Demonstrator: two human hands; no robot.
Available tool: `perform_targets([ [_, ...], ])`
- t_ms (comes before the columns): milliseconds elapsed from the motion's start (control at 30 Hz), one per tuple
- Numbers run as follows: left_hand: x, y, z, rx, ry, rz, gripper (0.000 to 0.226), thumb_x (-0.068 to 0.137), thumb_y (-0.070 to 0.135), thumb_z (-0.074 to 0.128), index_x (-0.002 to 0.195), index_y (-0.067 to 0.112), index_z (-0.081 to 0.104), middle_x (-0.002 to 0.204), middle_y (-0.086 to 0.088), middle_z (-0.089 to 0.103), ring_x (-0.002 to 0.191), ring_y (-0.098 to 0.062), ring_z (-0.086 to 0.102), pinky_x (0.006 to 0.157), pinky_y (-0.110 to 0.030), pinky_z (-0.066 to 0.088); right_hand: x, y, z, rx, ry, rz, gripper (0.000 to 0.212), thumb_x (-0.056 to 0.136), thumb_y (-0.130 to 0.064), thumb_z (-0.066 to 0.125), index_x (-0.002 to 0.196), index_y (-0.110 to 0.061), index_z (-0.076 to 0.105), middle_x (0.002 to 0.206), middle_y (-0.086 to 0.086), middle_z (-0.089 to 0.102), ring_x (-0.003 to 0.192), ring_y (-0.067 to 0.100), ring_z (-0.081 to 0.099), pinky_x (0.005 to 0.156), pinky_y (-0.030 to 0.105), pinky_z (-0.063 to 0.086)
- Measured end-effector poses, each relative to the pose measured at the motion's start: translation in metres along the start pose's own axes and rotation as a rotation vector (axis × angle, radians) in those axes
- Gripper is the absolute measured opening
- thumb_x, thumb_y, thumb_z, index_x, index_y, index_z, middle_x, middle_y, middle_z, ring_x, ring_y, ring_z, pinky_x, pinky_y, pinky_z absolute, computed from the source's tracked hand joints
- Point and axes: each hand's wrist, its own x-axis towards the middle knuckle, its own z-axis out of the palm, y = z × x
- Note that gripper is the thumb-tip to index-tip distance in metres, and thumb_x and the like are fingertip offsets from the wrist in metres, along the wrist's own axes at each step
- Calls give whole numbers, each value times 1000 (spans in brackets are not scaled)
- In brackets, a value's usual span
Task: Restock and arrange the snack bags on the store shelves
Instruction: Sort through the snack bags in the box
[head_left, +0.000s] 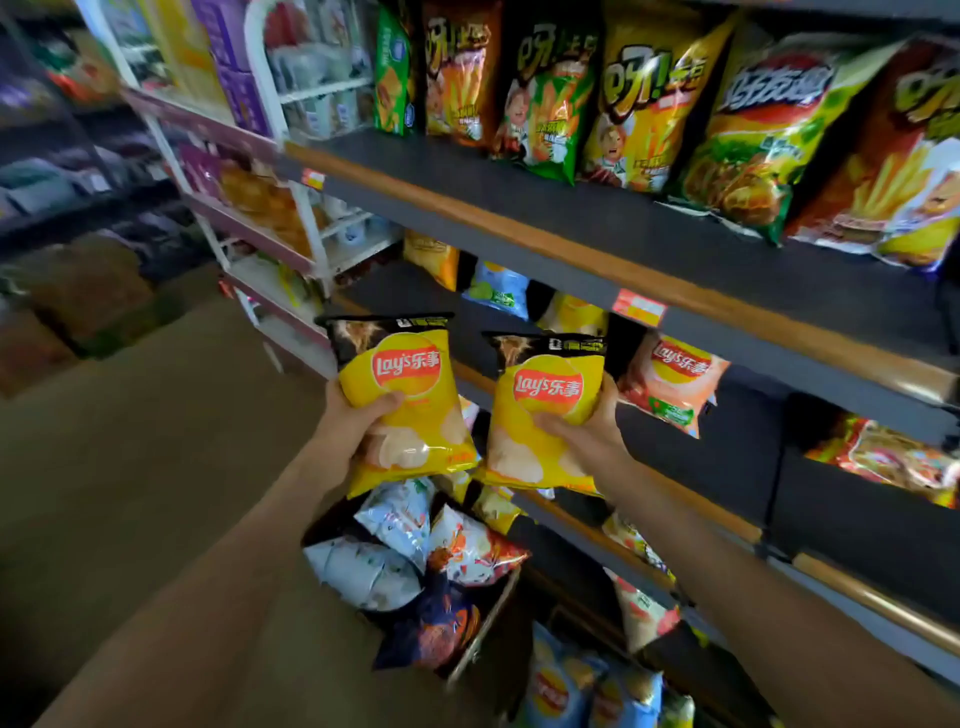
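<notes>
I hold two yellow Lay's chip bags upright in front of the shelves. My left hand (353, 415) grips the left yellow bag (402, 400) from its left side, thumb across the front. The right yellow bag (545, 410) is gripped low down by my right hand (587, 423), level with the middle shelf (779, 332). On that shelf stand a pink Lay's bag (670, 384), a light blue bag (496, 291) and other yellow bags (431, 257). Below my hands a cardboard box (488, 623) holds several mixed snack bags.
The top shelf (571, 213) carries a row of large orange, green and yellow snack bags. Lower shelves hold more bags, with blue Lay's bags (571, 686) near the floor. A white rack (291, 218) stands at the left, beside brown floor (130, 441).
</notes>
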Motion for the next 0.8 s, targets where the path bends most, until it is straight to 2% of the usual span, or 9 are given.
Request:
perform_targets([
  [33, 24, 3, 0, -10, 9, 10, 82, 73, 25, 80, 138, 19, 31, 125, -9, 55, 105, -31, 59, 91, -50, 49, 18, -1, 9, 15, 26, 7, 107, 72, -9, 81, 148, -27, 8, 120, -1, 51, 105, 18, 55, 71, 25, 49],
  [100, 67, 9, 0, -81, -15, 7, 76, 78, 20, 76, 138, 21, 31, 119, -4, 56, 103, -28, 59, 89, -50, 50, 49, -1, 23, 39, 87, 7, 105, 74, -8, 80, 148, -26, 7, 115, -4, 51, 102, 16, 55, 65, 20, 48],
  [167, 108, 12, 4, -124, -67, 20, 67, 80, 18, 74, 133, 26, 33, 114, -1, 58, 97, -23, 61, 82, -46, 51, 79, 3, 32, 56, 157, 5, 104, 74, -11, 81, 147, -27, 9, 117, -4, 52, 103, 16, 56, 71, 25, 50],
  [267, 162, 13, 9, -143, -119, 51, 61, 76, 25, 79, 122, 32, 39, 121, -2, 59, 100, -24, 63, 88, -48, 52, 119, 11, 41, 85, 242, -1, 105, 73, -19, 82, 148, -31, 11, 124, -2, 53, 108, 19, 56, 86, 39, 51],
  [367, 205, 5, 21, -179, -156, 55, 73, 71, 30, 82, 128, 29, 37, 121, -1, 59, 97, -22, 64, 85, -46, 53, 152, 16, 39, 108, 363, -38, 103, 73, -18, 81, 148, -30, 11, 119, -3, 51, 105, 19, 55, 87, 38, 48],
  [467, 230, -5, 37, -193, -206, 50, 69, 73, 28, 78, 128, 28, 35, 112, 2, 60, 91, -20, 63, 74, -39, 53, 179, 27, 33, 124, 485, -100, 102, 73, -18, 81, 147, -28, 11, 119, -3, 47, 105, 18, 51, 89, 38, 46],
  [533, 239, -13, 46, -167, -263, 48, 81, 63, 34, 80, 129, 28, 34, 109, 4, 58, 92, -19, 62, 73, -37, 51, 193, 37, 31, 109, 544, -138, 103, 74, -15, 81, 146, -24, 10, 121, -2, 45, 106, 17, 50, 93, 39, 46],
  [633, 252, -29, 56, -156, -346, 51, 98, 52, 41, 80, 136, 28, 32, 117, 1, 59, 99, -23, 63, 83, -44, 52, 209, 55, 29, 73, 566, -197, 99, 74, -10, 79, 144, -19, 9, 122, 0, 44, 108, 17, 51, 91, 35, 45],
  [800, 268, -45, 71, -311, -363, 20, 92, 57, 41, 75, 137, 30, 33, 115, 0, 60, 96, -23, 62, 74, -40, 52, 217, 81, 5, 48, 609, -316, 99, 73, -14, 80, 143, -21, 11, 131, 4, 45, 113, 19, 52, 95, 40, 47],
])
